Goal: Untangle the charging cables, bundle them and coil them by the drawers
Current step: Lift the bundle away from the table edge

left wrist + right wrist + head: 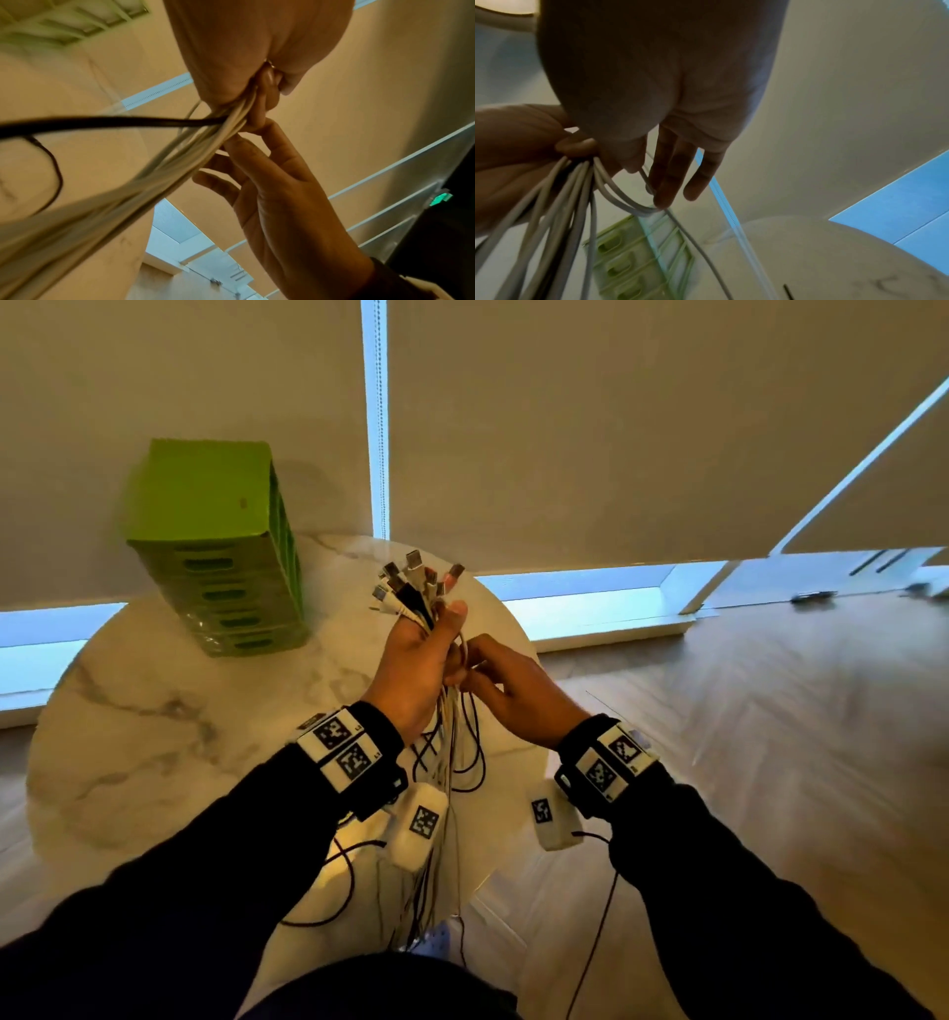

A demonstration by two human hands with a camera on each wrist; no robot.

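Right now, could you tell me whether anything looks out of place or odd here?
Nothing damaged. The cables are not yet coiled: the left hand grips them below the plugs, and their loose ends trail off the table edge, away from the drawers.

A home room: round marble table [154, 711], wood floor [770, 711], roller blinds [565, 428] over floor-level windows.

Two hands [462, 680], one drawer unit [221, 546]

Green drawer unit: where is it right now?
Head view: the green drawer unit stands upright at the back left of the marble table, left of the cable bundle gripped by the left hand.
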